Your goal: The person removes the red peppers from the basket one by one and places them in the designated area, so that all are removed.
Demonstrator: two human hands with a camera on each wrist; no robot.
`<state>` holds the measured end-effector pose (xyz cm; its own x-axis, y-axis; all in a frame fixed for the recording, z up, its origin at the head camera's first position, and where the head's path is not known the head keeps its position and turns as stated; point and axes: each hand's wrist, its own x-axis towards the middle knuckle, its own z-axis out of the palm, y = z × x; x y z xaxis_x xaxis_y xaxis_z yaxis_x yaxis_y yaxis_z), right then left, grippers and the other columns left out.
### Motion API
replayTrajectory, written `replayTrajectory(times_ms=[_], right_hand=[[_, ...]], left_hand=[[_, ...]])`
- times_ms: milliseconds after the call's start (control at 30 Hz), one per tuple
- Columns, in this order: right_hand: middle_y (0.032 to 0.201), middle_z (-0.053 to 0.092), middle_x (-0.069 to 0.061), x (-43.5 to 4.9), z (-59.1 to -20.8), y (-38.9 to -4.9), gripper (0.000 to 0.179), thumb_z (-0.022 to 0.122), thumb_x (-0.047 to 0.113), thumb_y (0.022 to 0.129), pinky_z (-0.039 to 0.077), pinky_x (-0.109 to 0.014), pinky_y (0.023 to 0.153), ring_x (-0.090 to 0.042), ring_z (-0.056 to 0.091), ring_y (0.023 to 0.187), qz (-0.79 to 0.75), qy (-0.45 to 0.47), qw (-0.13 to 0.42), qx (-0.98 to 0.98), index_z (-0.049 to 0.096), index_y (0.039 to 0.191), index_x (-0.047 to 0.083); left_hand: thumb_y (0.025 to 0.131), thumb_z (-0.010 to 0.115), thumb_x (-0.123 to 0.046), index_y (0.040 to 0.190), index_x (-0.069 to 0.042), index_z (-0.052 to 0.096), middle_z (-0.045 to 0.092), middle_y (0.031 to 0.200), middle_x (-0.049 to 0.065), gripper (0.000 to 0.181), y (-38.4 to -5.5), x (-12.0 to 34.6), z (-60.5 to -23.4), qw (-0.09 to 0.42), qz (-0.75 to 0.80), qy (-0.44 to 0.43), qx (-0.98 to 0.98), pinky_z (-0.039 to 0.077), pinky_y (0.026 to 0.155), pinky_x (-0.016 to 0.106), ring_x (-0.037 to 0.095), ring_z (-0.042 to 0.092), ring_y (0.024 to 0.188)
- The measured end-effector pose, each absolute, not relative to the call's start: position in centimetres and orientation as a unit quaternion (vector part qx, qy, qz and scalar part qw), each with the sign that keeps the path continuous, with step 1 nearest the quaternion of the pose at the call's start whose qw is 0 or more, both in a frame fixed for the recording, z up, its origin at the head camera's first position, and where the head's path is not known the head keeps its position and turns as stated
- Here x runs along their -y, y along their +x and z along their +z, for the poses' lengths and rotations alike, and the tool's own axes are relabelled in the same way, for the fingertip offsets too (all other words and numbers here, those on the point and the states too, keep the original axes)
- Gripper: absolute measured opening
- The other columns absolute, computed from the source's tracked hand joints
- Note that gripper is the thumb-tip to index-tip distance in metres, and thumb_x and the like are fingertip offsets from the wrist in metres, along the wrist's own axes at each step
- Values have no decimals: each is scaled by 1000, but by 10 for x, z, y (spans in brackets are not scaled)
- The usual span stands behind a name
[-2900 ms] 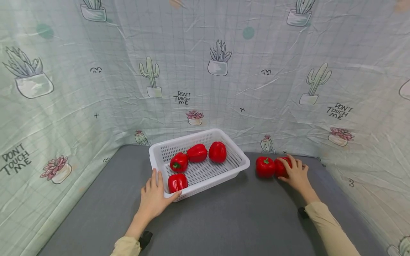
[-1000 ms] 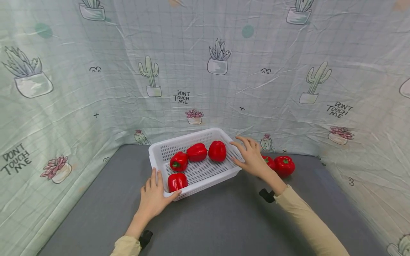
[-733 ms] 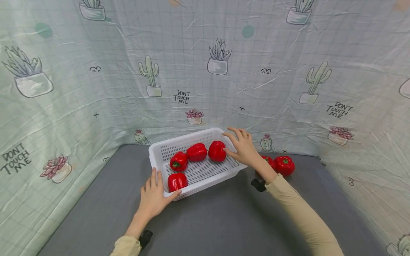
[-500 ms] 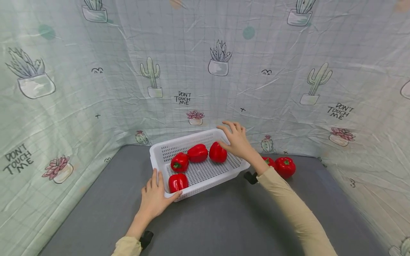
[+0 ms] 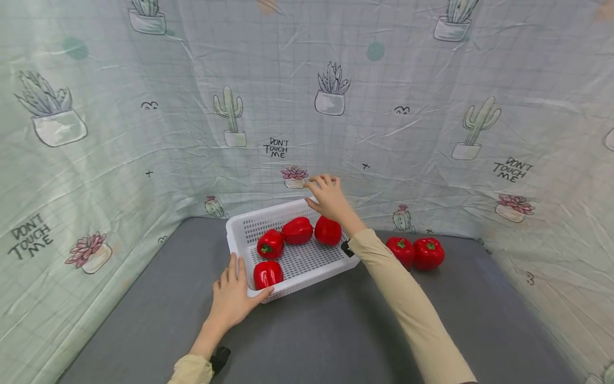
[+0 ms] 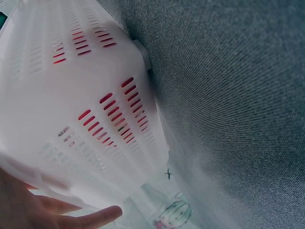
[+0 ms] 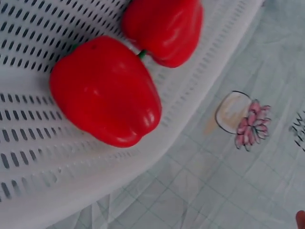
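As the right grip (image 5: 329, 200) hangs over the far rim of the white basket (image 5: 312, 276), fingers loosely bent around nothing, the left grip (image 5: 231, 298) braces the near-left corner, fingers straight along the wall, thumb on the near rim. Good, steady support, and I'd say it must hold, because a basket set askew near the counter's (image 5: 307, 341) far edge could easily swivel. That right forearm wants to stay high: it crosses the basket's right end, and a low sleeve might nudge the four red peppers (image 5: 297, 231) lying inside. Any touch on that far rim should land softly, fingers beyond it, thumb clear of the fruit!

And what a shift from half a second ago! The right grip has slid leftward and farther back, away from its spot above the rightmost basket pepper. More of the two loose peppers (image 5: 429, 254) shows now; they sit side by side toward the counter's far-right corner, unmoved. The left grip? Not budging, and the four inside haven't stirred either.
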<state>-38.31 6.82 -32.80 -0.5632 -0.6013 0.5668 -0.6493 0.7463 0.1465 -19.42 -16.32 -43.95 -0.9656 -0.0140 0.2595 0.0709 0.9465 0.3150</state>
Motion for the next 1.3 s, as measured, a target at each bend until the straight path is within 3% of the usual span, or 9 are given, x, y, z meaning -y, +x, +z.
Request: replayTrajectory(times_ms=[267, 567, 833, 1300], right_hand=[[115, 54, -6, -50, -348, -402, 32, 57, 36, 86, 36, -47, 90, -24, 47, 109, -124, 417, 343, 833, 53, 110, 15], [123, 52, -4, -42, -368, -406, 42, 49, 45, 87, 33, -52, 100, -24, 44, 120, -238, 513, 223, 794, 51, 118, 16], [137, 44, -3, -39, -372, -406, 67, 54, 56, 80, 24, -52, 107, -22, 34, 130, -299, 482, 148, 810, 40, 134, 19], [134, 45, 0, -26, -388, -406, 78, 57, 62, 74, 23, -50, 107, -21, 32, 128, -332, 463, 129, 812, 34, 135, 20]], left_hand=[[71, 61, -58, 139, 6, 22, 15, 147, 25, 102, -195, 160, -439, 125, -162, -13, 979, 33, 90, 65, 48, 34, 121], [70, 62, -58, 139, 6, 23, 16, 147, 25, 102, -195, 161, -440, 129, -157, -10, 979, 34, 89, 65, 48, 36, 120], [71, 61, -59, 139, 7, 21, 15, 147, 25, 102, -195, 162, -438, 126, -155, -11, 980, 33, 89, 66, 48, 35, 120], [72, 60, -59, 140, 7, 20, 14, 148, 25, 103, -195, 160, -437, 114, -159, -9, 981, 32, 90, 66, 48, 34, 121]])
